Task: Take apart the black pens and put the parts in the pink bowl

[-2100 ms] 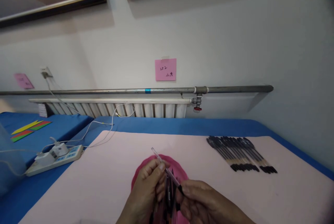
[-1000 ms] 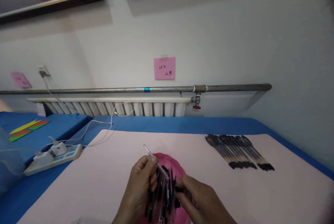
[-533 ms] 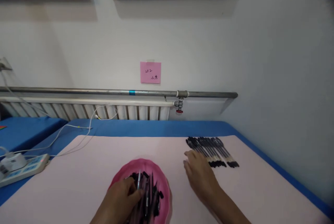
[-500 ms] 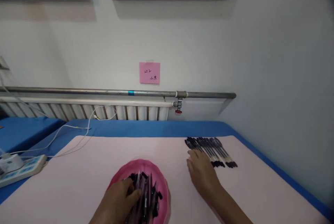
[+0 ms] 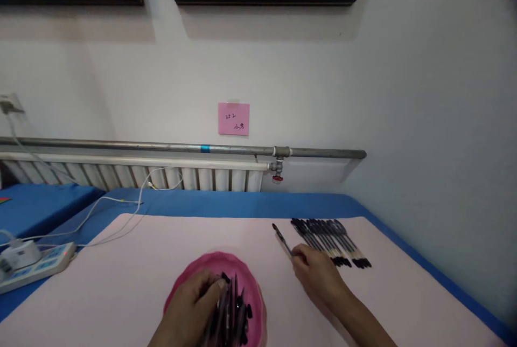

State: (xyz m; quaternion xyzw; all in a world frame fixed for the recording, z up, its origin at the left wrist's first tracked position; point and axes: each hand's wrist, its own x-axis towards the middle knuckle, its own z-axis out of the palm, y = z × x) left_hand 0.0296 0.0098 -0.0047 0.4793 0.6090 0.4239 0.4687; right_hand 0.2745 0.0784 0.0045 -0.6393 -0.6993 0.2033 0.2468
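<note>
My right hand (image 5: 317,274) is closed on the lower end of a black-capped pen (image 5: 283,239), which slants up and to the left over the pink sheet. To the right of it lies a row of similar pens (image 5: 323,234), side by side with their dark ends aligned. My left hand (image 5: 194,301) reaches into a pink scalloped bowl (image 5: 253,282), thumb and fingers closed among loose pen parts (image 5: 232,309). These are clear barrels and small black caps. What the left fingertips pinch is hidden among them.
A pink sheet (image 5: 121,271) covers much of the blue table (image 5: 242,204). At the left sit a white power strip (image 5: 52,261) and loose white cables (image 5: 92,209). Behind the table are a radiator (image 5: 205,179), a pipe (image 5: 169,146) and a red-handled valve (image 5: 277,179).
A pen now shows in my right hand, left of the row; none was visible in it before. The left hand has stayed in the bowl, shifting slightly. The view has tilted up a little.
</note>
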